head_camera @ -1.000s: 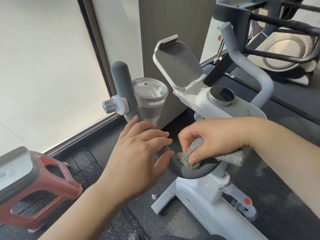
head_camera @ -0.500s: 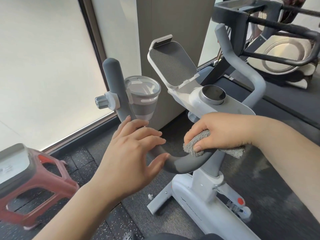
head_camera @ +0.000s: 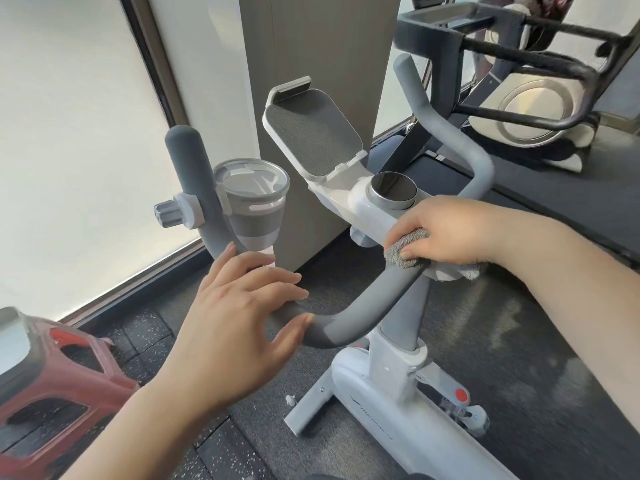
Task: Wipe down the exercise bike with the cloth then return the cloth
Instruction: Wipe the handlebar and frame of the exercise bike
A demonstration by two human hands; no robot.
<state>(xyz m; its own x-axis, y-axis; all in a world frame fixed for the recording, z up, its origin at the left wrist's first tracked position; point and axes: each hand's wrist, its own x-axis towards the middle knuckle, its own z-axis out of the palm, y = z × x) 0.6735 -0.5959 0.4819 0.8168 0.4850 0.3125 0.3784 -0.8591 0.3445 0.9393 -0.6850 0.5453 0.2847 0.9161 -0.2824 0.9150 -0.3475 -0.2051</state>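
From the head camera, the job looked only partly done. The right hand (head_camera: 446,233) had its fingers curled around the grey cloth (head_camera: 407,251) and pressed it onto the handlebar (head_camera: 363,317) of the exercise bike (head_camera: 391,431), close to the middle post. So the cloth was on the bar, under that hand, with a bit of it poking out on the far side of the wrist. The left hand (head_camera: 242,327) held nothing. Its fingers were straight and spread, and they rested on the low bend of the same bar, maybe to keep the bike from wobbling.

I think the wiping was in the handlebar part. The pictures did not show which parts were clean already. The tablet tray (head_camera: 311,133), the round knob (head_camera: 393,188), the white body lower down and the far handlebar arm (head_camera: 450,133) all looked like they could need a wipe. The seat was not in view. After that, the cloth had to go back, and the place for it was not in view either.

Other things stood around. A cup (head_camera: 251,202) sat in a holder clipped to the upright end of the bar, so wiping there would be fiddly and the cup could get bumped. A red stool (head_camera: 52,393) sat on the floor to the left, well apart from the bike. Another exercise machine (head_camera: 533,102) stood behind, by the wall.
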